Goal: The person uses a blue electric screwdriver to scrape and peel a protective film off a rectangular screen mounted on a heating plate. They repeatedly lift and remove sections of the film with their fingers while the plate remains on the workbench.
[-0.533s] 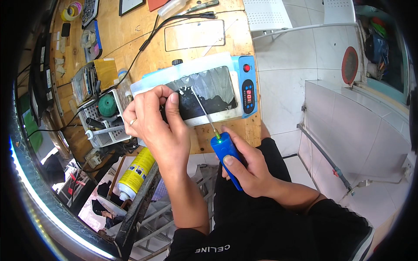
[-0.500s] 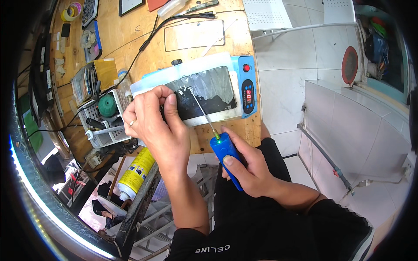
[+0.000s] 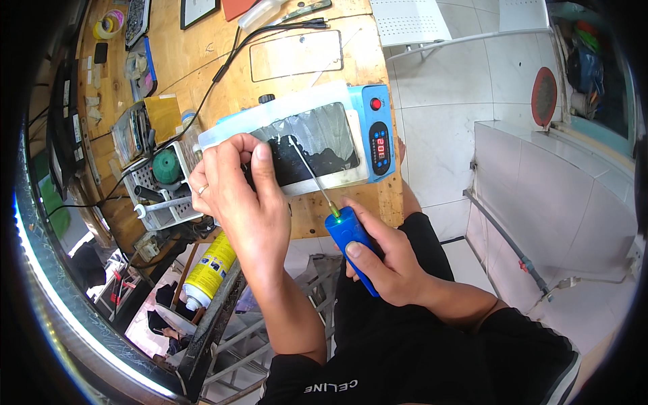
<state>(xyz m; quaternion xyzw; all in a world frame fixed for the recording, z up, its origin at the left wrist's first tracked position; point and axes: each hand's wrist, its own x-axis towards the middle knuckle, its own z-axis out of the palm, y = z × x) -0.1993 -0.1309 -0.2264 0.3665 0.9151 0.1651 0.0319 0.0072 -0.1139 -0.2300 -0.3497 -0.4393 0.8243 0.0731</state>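
A dark phone screen [image 3: 317, 148] lies on the pale top of a blue heating plate [image 3: 376, 98]. Wrinkled greyish film covers its upper and right part, with a ragged border against the shiny black area. Over the screen's left end, my left hand [image 3: 239, 185] is closed, thumb and index finger together; what they pinch is hidden. My right hand [image 3: 385, 260] is wrapped around a blue handheld glue remover [image 3: 351, 236] with a lit green light. Its thin metal rod [image 3: 310, 169] slants up across the screen, the tip at the film's ragged border.
Black cables [image 3: 233, 64] and a thin phone-shaped frame [image 3: 297, 55] lie beyond the plate. Left of it stands a white basket [image 3: 179, 212] holding tools and a green round thing. A yellow spray can [image 3: 210, 270] sits below the bench edge; tiled floor [image 3: 439, 158] lies right.
Near the rod's tip, the white crumbs have thinned out and the black area reaches a little further into the film. The view has shifted slightly; both hands keep nearly the same pose.
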